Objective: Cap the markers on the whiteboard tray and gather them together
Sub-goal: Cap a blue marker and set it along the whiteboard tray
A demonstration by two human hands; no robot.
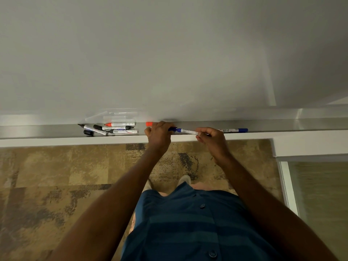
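Pinching a slim blue marker [186,131] by its white barrel, the right hand [211,140] hovers over the metal tray [56,129]. Left hand [159,133] curls around a blue cap [172,129] and an orange one [149,123]. More markers [111,129] lie piled further left.

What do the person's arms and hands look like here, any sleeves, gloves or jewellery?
Both forearms are bare up to the frame edge. The left hand and right hand wear no gloves, and no rings or watch show. The dark blue striped button-front shirt covers the torso.
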